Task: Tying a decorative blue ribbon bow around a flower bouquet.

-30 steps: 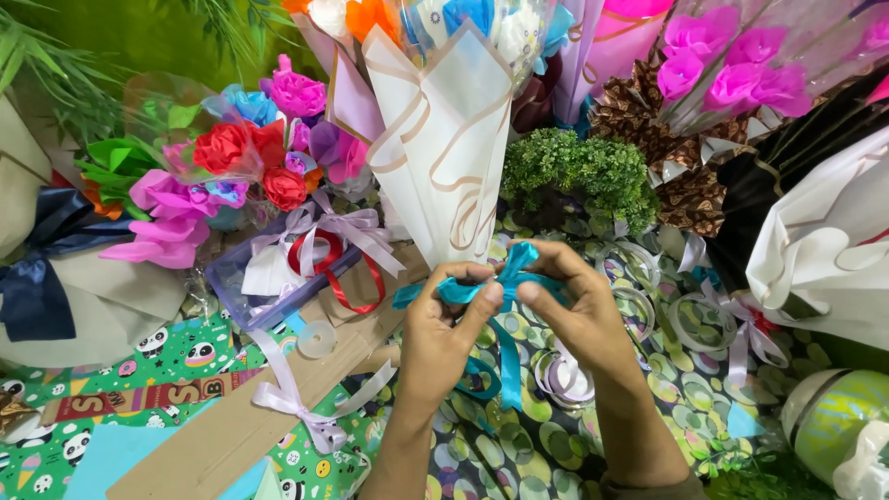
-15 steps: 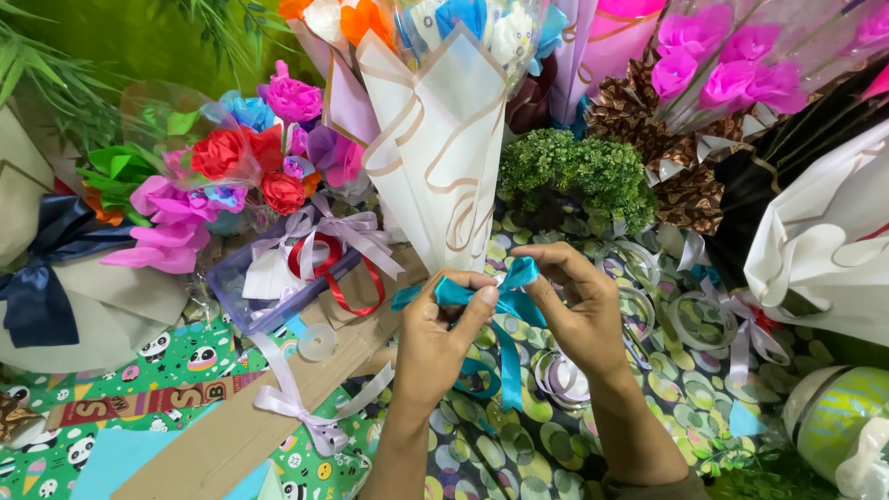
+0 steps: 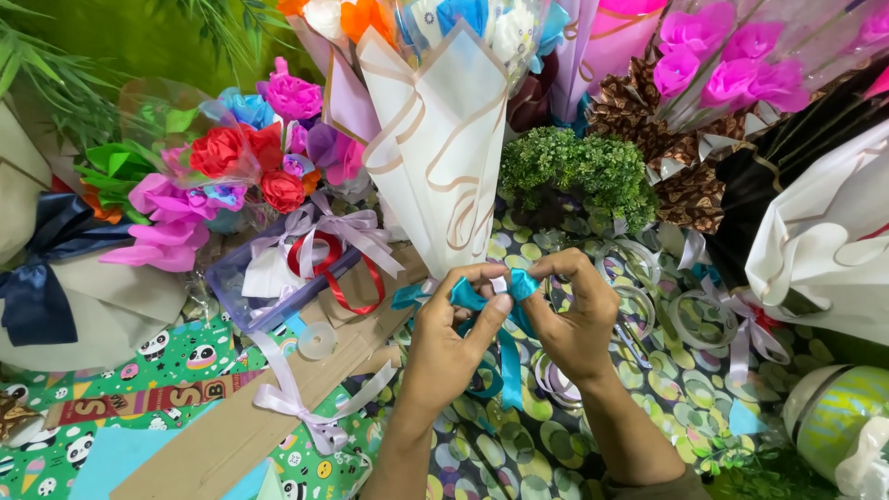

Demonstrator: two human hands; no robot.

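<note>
1. My left hand (image 3: 444, 347) and right hand (image 3: 574, 319) are both pinched on the teal satin ribbon (image 3: 491, 296), thumbs and forefingers pressed together on its loops, right at the narrow base of the cream paper-wrapped bouquet (image 3: 440, 157).
2. The ribbon sits between my 2 hands just above the desk (image 3: 667, 389); 1 tail hangs down between my wrists, and another short end pokes out to the left.
3. I judge this ribbon light, soft and slippery: satin slides on itself, so a loop will loosen unless I keep steady pinch pressure at the crossing point.
4. The best hold looks like the middle knot, not the loop ends; pulling on the ends would collapse the bow.
5. The bouquet's wrap looks thin and easily creased, so any grip there belongs on the gathered neck, not the flared top.
6. I cannot tell for sure whether the ribbon already goes round the neck; my fingers hide that spot.
7. Nearby lie a lilac ribbon bow (image 3: 306, 412), a red ribbon (image 3: 338, 278) and a small green bush (image 3: 579, 171).
</note>
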